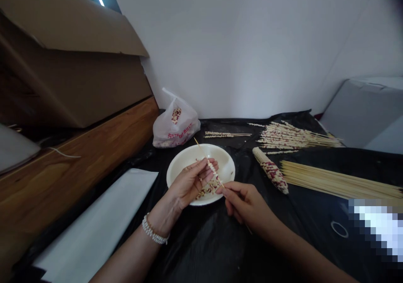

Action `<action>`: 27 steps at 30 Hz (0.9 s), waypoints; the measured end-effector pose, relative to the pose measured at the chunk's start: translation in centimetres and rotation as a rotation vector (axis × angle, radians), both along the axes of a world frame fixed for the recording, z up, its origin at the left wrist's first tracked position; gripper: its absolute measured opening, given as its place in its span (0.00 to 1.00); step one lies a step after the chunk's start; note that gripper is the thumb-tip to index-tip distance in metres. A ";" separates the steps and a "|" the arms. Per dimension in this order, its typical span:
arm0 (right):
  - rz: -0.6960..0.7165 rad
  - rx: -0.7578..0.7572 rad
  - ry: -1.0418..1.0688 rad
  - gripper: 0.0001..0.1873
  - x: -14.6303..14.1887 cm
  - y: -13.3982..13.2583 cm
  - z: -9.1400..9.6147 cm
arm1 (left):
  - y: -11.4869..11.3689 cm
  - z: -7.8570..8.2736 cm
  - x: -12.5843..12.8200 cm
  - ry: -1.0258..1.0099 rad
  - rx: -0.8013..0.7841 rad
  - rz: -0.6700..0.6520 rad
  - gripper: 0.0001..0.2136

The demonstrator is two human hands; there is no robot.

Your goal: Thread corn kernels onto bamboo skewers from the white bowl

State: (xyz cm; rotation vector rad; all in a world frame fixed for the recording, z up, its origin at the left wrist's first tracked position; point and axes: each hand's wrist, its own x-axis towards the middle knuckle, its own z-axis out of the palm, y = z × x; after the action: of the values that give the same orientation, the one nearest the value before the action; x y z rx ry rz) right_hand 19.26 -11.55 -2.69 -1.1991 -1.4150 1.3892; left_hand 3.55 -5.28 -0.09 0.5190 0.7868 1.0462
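Observation:
A thin wooden skewer [213, 169] threaded with white and dark red corn kernels slants over a white bowl [171, 174]. My left hand [192, 178] pinches it near its upper, bare end with thumb and fingertips, palm turned up. My right hand [244, 201] grips the lower part between thumb and index finger, by the bowl's right rim. Loose corn kernels [209, 189] lie in the bowl, partly hidden under my left hand.
Behind the bowl stands a plastic bag [176, 127] of corn. Filled skewers [283, 137], a partly stripped corn cob [270, 170] and a bundle of bare skewers [327, 180] lie right. White sheeting [103, 220] lies left, near a cardboard box [82, 73].

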 end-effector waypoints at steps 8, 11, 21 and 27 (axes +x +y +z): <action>0.009 -0.001 0.024 0.16 0.1 0.0 0.0 | 0.8 -0.6 -1.1 -0.052 -0.012 -0.046 0.08; 0.014 -0.005 0.023 0.16 0.1 -0.1 0.1 | 1.6 0.1 -2.1 -0.057 -0.015 0.094 0.17; 0.027 -0.003 0.024 0.16 0.0 -0.1 0.1 | 2.2 1.3 -2.7 -0.072 -0.172 0.208 0.25; 0.031 0.011 0.031 0.18 -0.1 -0.1 0.1 | 2.7 0.8 -2.7 -0.118 -0.150 0.246 0.13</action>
State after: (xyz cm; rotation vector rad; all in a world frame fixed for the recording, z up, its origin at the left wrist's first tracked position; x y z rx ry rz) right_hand 19.18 -11.69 -2.55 -1.1483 -1.4232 1.4136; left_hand 0.84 -2.61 0.68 0.2339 0.8307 1.2216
